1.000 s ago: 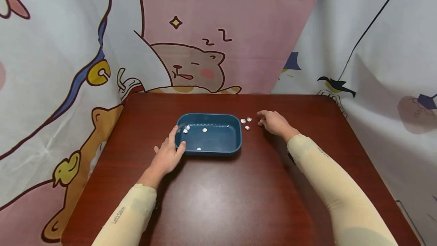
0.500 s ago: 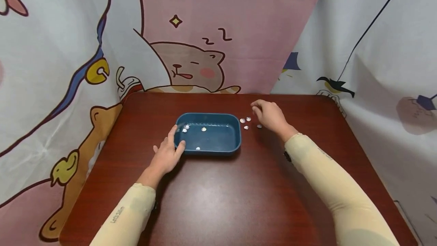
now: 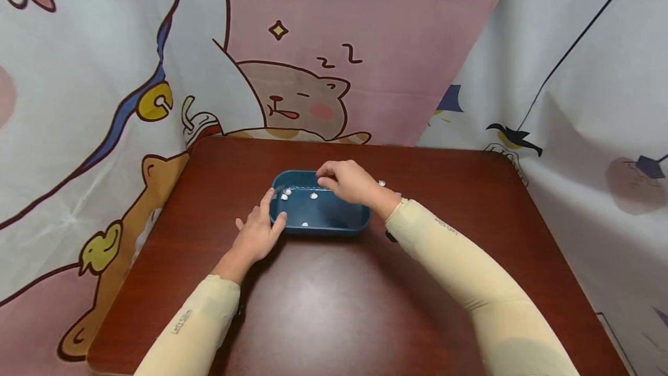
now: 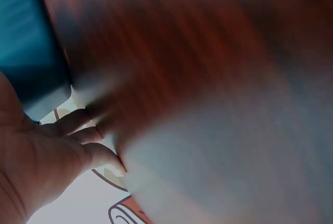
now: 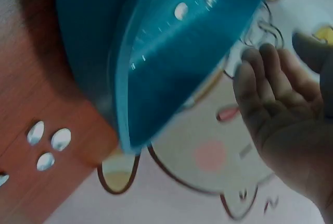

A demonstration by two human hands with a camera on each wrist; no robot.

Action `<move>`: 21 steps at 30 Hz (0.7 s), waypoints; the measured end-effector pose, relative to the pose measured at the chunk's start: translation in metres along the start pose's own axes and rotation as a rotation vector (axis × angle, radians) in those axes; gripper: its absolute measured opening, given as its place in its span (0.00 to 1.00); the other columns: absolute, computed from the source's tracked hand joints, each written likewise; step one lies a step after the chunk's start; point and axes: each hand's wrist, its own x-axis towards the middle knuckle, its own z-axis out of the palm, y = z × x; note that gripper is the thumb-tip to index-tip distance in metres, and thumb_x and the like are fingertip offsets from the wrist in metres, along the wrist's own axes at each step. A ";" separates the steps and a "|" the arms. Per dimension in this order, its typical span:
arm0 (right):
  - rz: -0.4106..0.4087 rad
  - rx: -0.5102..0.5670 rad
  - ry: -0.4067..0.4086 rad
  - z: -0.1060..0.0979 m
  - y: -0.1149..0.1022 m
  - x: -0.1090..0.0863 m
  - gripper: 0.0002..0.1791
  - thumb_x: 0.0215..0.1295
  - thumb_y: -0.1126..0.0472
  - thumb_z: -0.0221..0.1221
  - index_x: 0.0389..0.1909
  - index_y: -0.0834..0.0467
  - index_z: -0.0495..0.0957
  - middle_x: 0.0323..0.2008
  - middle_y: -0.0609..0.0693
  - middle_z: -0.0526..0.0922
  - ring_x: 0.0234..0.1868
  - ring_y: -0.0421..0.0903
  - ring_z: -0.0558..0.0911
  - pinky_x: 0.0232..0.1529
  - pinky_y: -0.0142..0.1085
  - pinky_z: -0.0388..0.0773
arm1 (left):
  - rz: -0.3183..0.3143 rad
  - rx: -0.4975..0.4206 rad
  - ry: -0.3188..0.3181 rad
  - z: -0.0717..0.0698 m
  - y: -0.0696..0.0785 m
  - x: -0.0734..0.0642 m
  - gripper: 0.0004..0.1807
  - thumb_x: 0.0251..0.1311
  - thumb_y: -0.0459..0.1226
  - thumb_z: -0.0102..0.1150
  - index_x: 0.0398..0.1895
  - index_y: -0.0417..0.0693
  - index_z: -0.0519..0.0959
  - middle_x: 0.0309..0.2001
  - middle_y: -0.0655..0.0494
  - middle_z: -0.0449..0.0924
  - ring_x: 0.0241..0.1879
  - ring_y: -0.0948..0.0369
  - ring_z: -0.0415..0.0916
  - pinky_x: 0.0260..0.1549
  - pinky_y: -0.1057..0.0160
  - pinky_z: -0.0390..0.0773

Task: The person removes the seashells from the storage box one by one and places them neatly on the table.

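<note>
My left hand [image 3: 257, 235] lies at the left end of a blue plastic tray [image 3: 323, 230], its forefinger and thumb reaching to the rim. In the left wrist view, the visible fingers [image 4: 73, 122] stretch out onto the table beside the tray. Several small whitish shells lie inside, among them one shell [image 3: 313, 195] near the middle. Over the tray's back right part hovers my right hand [image 3: 351, 181], fingers bent and thumb close to the forefinger; I cannot tell whether a shell is between them. The right wrist view shows several more shells [image 5: 61, 139] on the table.
The reddish-brown wooden table [image 3: 323, 306] has its back edge against a curtain [image 3: 386, 45] printed with cartoon animals. One loose shell [image 3: 382, 183] shows just past the right forearm, which covers others beside the tray.
My right hand has moved left from beside the loose shells to above the tray. The left hand stays at the tray's left end. The head view has shifted slightly.
</note>
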 end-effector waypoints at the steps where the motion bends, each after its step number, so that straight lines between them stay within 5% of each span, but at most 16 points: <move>1: 0.004 -0.031 -0.054 0.005 -0.001 0.006 0.17 0.80 0.53 0.61 0.62 0.56 0.84 0.54 0.51 0.90 0.50 0.46 0.88 0.55 0.44 0.85 | -0.006 0.003 -0.001 -0.002 -0.001 0.000 0.43 0.82 0.59 0.41 0.88 0.63 0.34 0.81 0.31 0.60 0.80 0.33 0.58 0.74 0.17 0.36; 3: 0.038 -0.115 -0.180 0.019 -0.003 0.017 0.24 0.79 0.49 0.62 0.69 0.56 0.80 0.64 0.53 0.86 0.63 0.49 0.85 0.65 0.46 0.82 | -0.013 0.011 -0.005 -0.005 -0.002 0.000 0.43 0.82 0.59 0.41 0.89 0.63 0.34 0.81 0.31 0.60 0.81 0.33 0.57 0.73 0.17 0.36; 7: 0.241 -0.295 -0.329 0.050 -0.005 0.031 0.40 0.75 0.41 0.64 0.81 0.54 0.67 0.78 0.57 0.71 0.78 0.57 0.72 0.77 0.53 0.71 | -0.020 0.018 -0.015 -0.004 0.000 0.001 0.44 0.82 0.60 0.41 0.88 0.63 0.34 0.81 0.30 0.59 0.81 0.33 0.57 0.74 0.17 0.36; 11: 0.323 -0.392 -0.406 0.065 -0.008 0.032 0.44 0.72 0.35 0.64 0.82 0.52 0.66 0.77 0.60 0.70 0.75 0.62 0.72 0.75 0.57 0.72 | -0.026 0.019 -0.005 -0.005 0.001 0.001 0.44 0.81 0.61 0.41 0.88 0.62 0.34 0.80 0.30 0.60 0.80 0.34 0.59 0.74 0.17 0.38; 17: 0.243 -0.390 -0.294 0.065 -0.008 0.025 0.22 0.72 0.46 0.69 0.61 0.53 0.87 0.56 0.53 0.89 0.56 0.51 0.86 0.61 0.49 0.85 | -0.022 0.022 0.018 -0.010 0.005 0.001 0.44 0.81 0.60 0.41 0.88 0.61 0.35 0.80 0.31 0.60 0.79 0.34 0.60 0.74 0.17 0.38; 21: 0.144 -0.333 -0.195 0.076 0.001 0.028 0.12 0.73 0.52 0.69 0.51 0.53 0.91 0.48 0.48 0.92 0.48 0.45 0.88 0.55 0.44 0.87 | -0.019 0.020 0.009 -0.010 0.005 0.000 0.44 0.81 0.60 0.41 0.88 0.60 0.35 0.82 0.34 0.58 0.79 0.34 0.60 0.74 0.17 0.38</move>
